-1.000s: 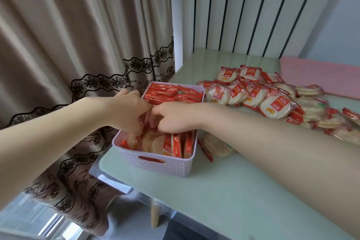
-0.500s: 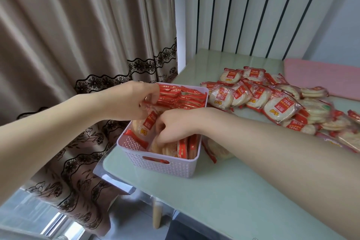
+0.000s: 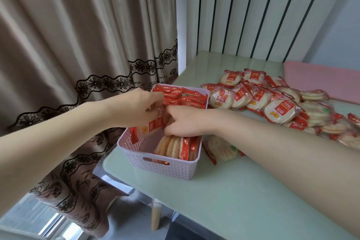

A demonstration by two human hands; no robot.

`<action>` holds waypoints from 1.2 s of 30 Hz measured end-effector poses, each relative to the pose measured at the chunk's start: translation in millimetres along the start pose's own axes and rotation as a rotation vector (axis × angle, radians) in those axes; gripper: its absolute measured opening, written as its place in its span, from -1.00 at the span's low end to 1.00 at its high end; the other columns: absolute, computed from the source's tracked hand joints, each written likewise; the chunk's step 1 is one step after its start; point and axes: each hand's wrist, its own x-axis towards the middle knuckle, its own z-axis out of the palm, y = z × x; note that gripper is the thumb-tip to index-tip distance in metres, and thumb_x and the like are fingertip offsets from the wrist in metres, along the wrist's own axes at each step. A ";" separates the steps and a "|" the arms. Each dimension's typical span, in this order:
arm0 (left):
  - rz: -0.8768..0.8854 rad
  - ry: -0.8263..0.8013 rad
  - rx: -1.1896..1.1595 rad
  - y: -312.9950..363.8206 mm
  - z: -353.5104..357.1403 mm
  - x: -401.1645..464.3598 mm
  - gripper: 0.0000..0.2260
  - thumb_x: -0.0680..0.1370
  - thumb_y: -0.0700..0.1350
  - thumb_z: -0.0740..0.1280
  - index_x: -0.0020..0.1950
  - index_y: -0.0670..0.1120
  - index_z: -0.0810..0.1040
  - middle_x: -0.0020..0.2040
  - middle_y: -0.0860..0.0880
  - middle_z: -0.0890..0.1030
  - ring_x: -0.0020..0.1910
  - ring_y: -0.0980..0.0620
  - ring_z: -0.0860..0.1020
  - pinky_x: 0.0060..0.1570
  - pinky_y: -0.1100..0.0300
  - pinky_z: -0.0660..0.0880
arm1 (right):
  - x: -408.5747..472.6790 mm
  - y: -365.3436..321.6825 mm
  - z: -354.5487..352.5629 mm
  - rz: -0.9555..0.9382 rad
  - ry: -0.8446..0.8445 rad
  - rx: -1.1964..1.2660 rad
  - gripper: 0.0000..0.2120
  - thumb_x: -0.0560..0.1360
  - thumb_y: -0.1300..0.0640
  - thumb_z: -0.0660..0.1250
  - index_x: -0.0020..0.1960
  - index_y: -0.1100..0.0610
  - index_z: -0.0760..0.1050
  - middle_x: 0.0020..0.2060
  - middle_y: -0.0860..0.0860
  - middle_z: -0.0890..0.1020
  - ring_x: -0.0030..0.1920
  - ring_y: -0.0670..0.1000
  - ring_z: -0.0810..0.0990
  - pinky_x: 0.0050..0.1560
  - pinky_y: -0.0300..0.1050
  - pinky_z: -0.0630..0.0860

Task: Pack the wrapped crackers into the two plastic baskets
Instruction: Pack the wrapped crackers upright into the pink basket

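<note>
Right at the centre of the frame both hands work inside the white basket. The left hand has its fingers curled round a wrapped cracker, held tilted over the basket's left half. The right hand presses curled fingers down on the upright row of crackers along the basket's right wall; whether it grips one I cannot tell. Bare basket floor shows at lower left. Loose crackers pile on the counter to the right.
</note>
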 end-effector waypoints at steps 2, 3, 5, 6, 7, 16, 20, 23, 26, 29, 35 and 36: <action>0.010 0.040 0.069 2.3 -2.2 0.2 -0.84 0.62 0.01 0.23 0.19 0.07 0.43 -0.28 0.01 0.55 -0.29 -0.10 0.53 -0.25 0.00 0.52 | -1.3 2.5 -0.4 -0.004 0.016 0.006 -0.73 0.51 0.00 0.33 0.12 0.11 0.41 -0.07 0.03 0.61 -0.09 0.02 0.63 -0.16 -0.09 0.57; 0.009 0.055 0.125 3.2 -4.0 0.8 -0.79 0.64 0.04 0.20 0.28 0.11 0.41 -0.29 0.03 0.51 -0.30 -0.10 0.50 -0.30 0.05 0.47 | -2.0 2.7 -0.6 -0.009 0.022 0.006 -0.73 0.51 0.00 0.34 0.10 0.11 0.39 -0.07 0.03 0.61 -0.11 0.01 0.62 -0.20 -0.10 0.55; 0.016 0.081 0.193 3.1 -9.2 0.8 -0.72 0.66 0.09 0.17 0.37 0.19 0.40 -0.23 0.02 0.53 -0.25 -0.10 0.52 -0.32 0.11 0.37 | -2.3 2.9 -0.9 -0.015 0.026 -0.003 -0.71 0.51 0.00 0.35 0.12 0.11 0.37 -0.04 0.05 0.61 -0.08 0.01 0.62 -0.15 -0.06 0.59; 0.032 0.087 0.207 1.9 -11.4 0.5 -0.72 0.66 0.11 0.17 0.37 0.21 0.41 -0.16 0.01 0.59 -0.20 -0.10 0.56 -0.31 0.12 0.38 | -1.5 3.1 -0.3 -0.018 0.024 -0.011 -0.71 0.51 -0.01 0.34 0.13 0.10 0.37 -0.02 0.05 0.61 -0.06 0.02 0.62 -0.08 -0.03 0.61; 0.052 0.086 0.214 1.4 -13.4 0.3 -0.74 0.65 0.13 0.18 0.34 0.20 0.44 -0.11 0.02 0.61 -0.16 -0.09 0.60 -0.30 0.12 0.41 | -1.0 2.7 0.3 -0.024 0.020 -0.018 -0.71 0.51 -0.01 0.34 0.14 0.09 0.38 -0.01 0.04 0.61 -0.04 0.02 0.62 -0.02 0.01 0.62; -0.007 -0.165 0.049 7.2 -16.5 1.3 -0.57 0.28 0.04 0.48 0.13 0.18 0.52 -0.14 0.14 0.58 -0.15 0.09 0.54 -0.16 0.15 0.55 | 5.0 2.4 0.7 -0.035 -0.069 -0.075 -0.77 0.54 0.07 0.26 0.15 0.05 0.57 0.02 -0.01 0.67 0.00 0.03 0.64 0.10 0.05 0.61; -0.058 -0.080 0.014 4.5 -12.0 5.1 -0.56 0.31 -0.01 0.50 0.13 0.09 0.45 -0.13 0.07 0.60 -0.16 0.02 0.56 -0.15 0.05 0.57 | -2.5 -1.6 -2.9 -0.058 -0.104 -0.076 -0.76 0.57 0.11 0.22 0.10 -0.02 0.64 0.09 -0.07 0.66 0.07 -0.01 0.61 0.17 -0.02 0.57; -0.027 0.077 0.008 3.8 -5.3 6.8 -0.64 0.30 -0.03 0.47 0.00 0.01 0.39 -0.26 0.05 0.59 -0.28 -0.06 0.58 -0.27 0.00 0.57 | -6.7 -3.0 -4.4 -0.039 -0.108 -0.069 -0.76 0.57 0.05 0.24 0.15 0.01 0.63 0.08 -0.06 0.66 0.06 -0.02 0.62 0.14 -0.04 0.60; 0.016 0.035 -0.018 7.3 -9.1 6.9 -0.75 0.30 -0.11 0.38 -0.08 0.10 0.48 -0.27 0.09 0.60 -0.27 0.01 0.58 -0.24 0.08 0.57 | -8.9 -2.0 -4.7 -0.035 -0.113 -0.067 -0.75 0.54 0.00 0.27 0.13 -0.01 0.64 0.05 -0.08 0.66 0.03 -0.03 0.64 0.11 -0.04 0.63; 0.116 -0.015 -0.034 5.9 -9.3 10.0 -0.75 0.32 -0.16 0.32 -0.06 0.09 0.59 -0.11 0.08 0.55 -0.15 0.06 0.53 -0.16 0.18 0.52 | -11.1 -0.3 -5.9 -0.030 -0.113 -0.059 -0.76 0.49 -0.04 0.32 0.09 -0.03 0.65 0.01 -0.10 0.67 0.00 -0.04 0.65 0.08 -0.03 0.64; 0.201 -0.068 0.193 8.3 13.8 20.4 -0.56 0.44 -0.17 0.34 0.32 0.01 0.42 0.17 0.01 0.46 0.00 -0.07 0.56 -0.20 0.04 0.50 | -12.0 0.8 -6.2 -0.031 -0.115 -0.053 -0.70 0.40 -0.01 0.43 0.12 0.00 0.61 -0.05 -0.08 0.66 -0.06 -0.04 0.66 0.01 -0.03 0.66; 0.214 -0.047 0.243 8.6 18.0 20.5 -0.52 0.43 -0.20 0.40 0.33 -0.03 0.39 0.19 0.00 0.46 0.03 -0.08 0.56 -0.19 0.04 0.49 | -12.0 1.3 -6.0 -0.030 -0.105 -0.064 -0.69 0.41 -0.02 0.43 0.13 0.00 0.61 -0.06 -0.08 0.66 -0.07 -0.04 0.65 -0.01 -0.05 0.65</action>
